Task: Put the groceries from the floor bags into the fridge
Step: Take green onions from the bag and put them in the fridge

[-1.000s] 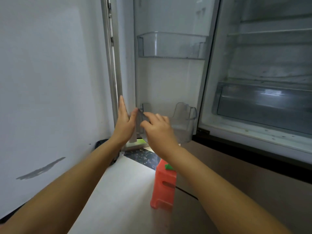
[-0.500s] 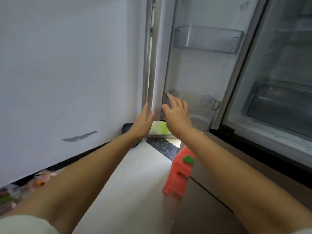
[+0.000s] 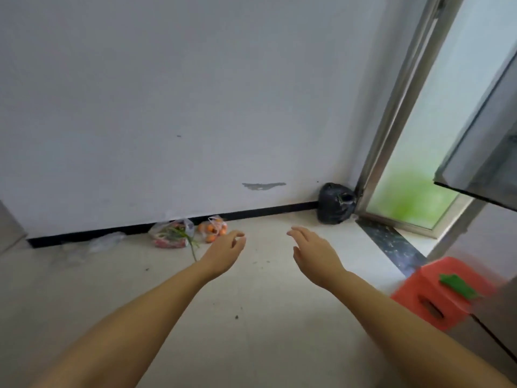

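Note:
Two clear plastic grocery bags lie on the floor against the wall's black skirting. One bag (image 3: 171, 233) holds greens and something red; the smaller bag (image 3: 214, 228) beside it holds orange fruit. My left hand (image 3: 226, 247) hovers just right of the orange-fruit bag, fingers loosely curled, holding nothing. My right hand (image 3: 313, 249) is stretched out further right over bare floor, fingers relaxed and empty. Only the lower corner of the open fridge door (image 3: 481, 152) shows at the right edge.
A black rubbish bag (image 3: 334, 203) sits in the corner by a metal-framed glass door (image 3: 411, 152). An orange plastic stool (image 3: 439, 292) with a green item on top stands at the right near the fridge. A crumpled clear bag (image 3: 103, 242) lies to the left.
Both hands have left the fridge door's lower bin and dropped toward the floor. The view has swung left and down from the fridge to the grocery bags by the wall.

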A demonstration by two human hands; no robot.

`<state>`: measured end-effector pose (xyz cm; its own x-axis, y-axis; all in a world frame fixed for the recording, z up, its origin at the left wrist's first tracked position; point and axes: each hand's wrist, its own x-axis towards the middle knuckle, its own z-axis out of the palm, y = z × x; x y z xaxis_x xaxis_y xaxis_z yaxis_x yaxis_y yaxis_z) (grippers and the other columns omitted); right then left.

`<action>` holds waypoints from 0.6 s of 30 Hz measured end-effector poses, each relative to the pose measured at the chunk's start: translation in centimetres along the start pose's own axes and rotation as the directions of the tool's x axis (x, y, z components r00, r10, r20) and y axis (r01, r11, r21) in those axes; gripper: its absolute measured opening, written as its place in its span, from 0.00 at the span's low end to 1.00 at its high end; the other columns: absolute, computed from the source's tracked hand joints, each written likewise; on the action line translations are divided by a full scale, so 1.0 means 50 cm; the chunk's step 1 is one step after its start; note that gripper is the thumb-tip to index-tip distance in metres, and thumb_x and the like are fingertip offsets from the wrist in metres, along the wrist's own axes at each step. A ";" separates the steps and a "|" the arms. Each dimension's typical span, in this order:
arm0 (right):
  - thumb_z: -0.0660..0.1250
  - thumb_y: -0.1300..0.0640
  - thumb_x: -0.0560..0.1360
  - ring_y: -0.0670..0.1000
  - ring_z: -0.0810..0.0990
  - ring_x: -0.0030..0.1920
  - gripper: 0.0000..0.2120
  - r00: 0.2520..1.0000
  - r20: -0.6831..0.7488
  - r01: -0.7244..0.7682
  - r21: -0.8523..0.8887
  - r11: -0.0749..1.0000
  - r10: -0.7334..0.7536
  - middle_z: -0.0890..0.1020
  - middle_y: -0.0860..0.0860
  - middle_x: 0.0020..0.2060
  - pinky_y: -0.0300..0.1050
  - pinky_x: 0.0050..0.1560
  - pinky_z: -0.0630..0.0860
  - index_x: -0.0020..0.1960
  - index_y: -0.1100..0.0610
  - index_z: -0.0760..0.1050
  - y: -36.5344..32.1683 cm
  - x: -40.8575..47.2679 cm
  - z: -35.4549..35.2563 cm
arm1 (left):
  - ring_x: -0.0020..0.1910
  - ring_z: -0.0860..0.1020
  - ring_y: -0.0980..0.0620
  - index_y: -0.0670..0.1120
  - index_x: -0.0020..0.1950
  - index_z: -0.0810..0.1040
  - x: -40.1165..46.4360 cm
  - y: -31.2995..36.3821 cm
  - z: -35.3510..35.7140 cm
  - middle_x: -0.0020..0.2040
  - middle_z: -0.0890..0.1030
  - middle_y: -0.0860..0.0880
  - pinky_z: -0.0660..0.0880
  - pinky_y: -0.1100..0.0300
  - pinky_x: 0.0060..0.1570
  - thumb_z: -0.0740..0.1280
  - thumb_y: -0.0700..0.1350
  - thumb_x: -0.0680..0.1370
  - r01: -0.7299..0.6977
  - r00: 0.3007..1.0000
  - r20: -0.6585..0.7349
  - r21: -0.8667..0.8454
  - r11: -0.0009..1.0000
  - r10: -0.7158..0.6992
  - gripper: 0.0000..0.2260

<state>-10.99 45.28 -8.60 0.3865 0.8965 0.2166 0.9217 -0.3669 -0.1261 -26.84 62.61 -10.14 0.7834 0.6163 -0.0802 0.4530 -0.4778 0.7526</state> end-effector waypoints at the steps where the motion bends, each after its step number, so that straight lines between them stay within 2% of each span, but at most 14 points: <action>1: 0.56 0.58 0.80 0.53 0.69 0.68 0.20 0.999 0.028 0.018 0.017 1.000 -0.018 0.66 0.51 0.72 0.46 0.65 0.68 0.72 0.55 0.63 -0.034 0.029 0.025 | 0.53 0.78 0.48 0.47 0.64 0.73 -0.003 -0.052 -0.029 0.56 0.79 0.44 0.74 0.51 0.59 0.56 0.51 0.81 0.038 0.999 -0.009 0.005 0.999 -0.038 0.15; 6: 0.54 0.55 0.81 0.51 0.72 0.63 0.19 0.991 0.122 0.040 0.110 0.993 -0.053 0.68 0.50 0.69 0.46 0.59 0.74 0.71 0.53 0.63 -0.227 0.192 0.154 | 0.49 0.76 0.49 0.48 0.60 0.74 -0.023 -0.244 -0.208 0.50 0.79 0.47 0.71 0.57 0.49 0.55 0.50 0.81 0.139 0.989 -0.056 0.057 0.989 -0.136 0.12; 9: 0.54 0.54 0.81 0.51 0.72 0.64 0.19 0.979 0.183 0.065 0.144 0.987 -0.091 0.68 0.49 0.69 0.45 0.57 0.75 0.71 0.53 0.64 -0.334 0.275 0.222 | 0.46 0.77 0.45 0.47 0.47 0.74 -0.021 -0.348 -0.308 0.46 0.80 0.43 0.72 0.52 0.46 0.55 0.49 0.81 0.195 0.979 -0.083 0.116 0.974 -0.186 0.11; 13: 0.54 0.54 0.81 0.50 0.71 0.64 0.18 0.959 0.261 0.070 0.173 0.982 -0.114 0.68 0.49 0.68 0.45 0.57 0.75 0.71 0.53 0.64 -0.416 0.360 0.294 | 0.37 0.72 0.46 0.46 0.37 0.67 0.001 -0.462 -0.386 0.36 0.74 0.46 0.65 0.56 0.37 0.55 0.48 0.81 0.278 0.959 -0.122 0.228 0.933 -0.256 0.14; 15: 0.54 0.54 0.81 0.50 0.71 0.64 0.18 0.945 0.305 0.073 0.162 0.984 -0.120 0.68 0.49 0.69 0.46 0.57 0.75 0.71 0.52 0.64 -0.430 0.406 0.327 | 0.37 0.71 0.47 0.46 0.37 0.67 0.028 -0.499 -0.404 0.36 0.73 0.48 0.64 0.57 0.36 0.55 0.47 0.81 0.303 0.951 -0.150 0.287 0.909 -0.269 0.13; 18: 0.54 0.54 0.81 0.50 0.71 0.65 0.18 0.932 0.337 0.084 0.154 0.984 -0.132 0.68 0.49 0.69 0.46 0.58 0.75 0.71 0.52 0.64 -0.436 0.492 0.375 | 0.39 0.72 0.45 0.46 0.39 0.68 0.093 -0.542 -0.418 0.41 0.76 0.45 0.66 0.56 0.38 0.54 0.48 0.80 0.326 0.945 -0.152 0.339 0.883 -0.290 0.11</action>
<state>-22.19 80.01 -18.69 0.2272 0.9678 -0.1082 0.9345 -0.2479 -0.2555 -44.39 91.52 -17.26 0.5441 0.8161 -0.1949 0.7992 -0.4333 0.4166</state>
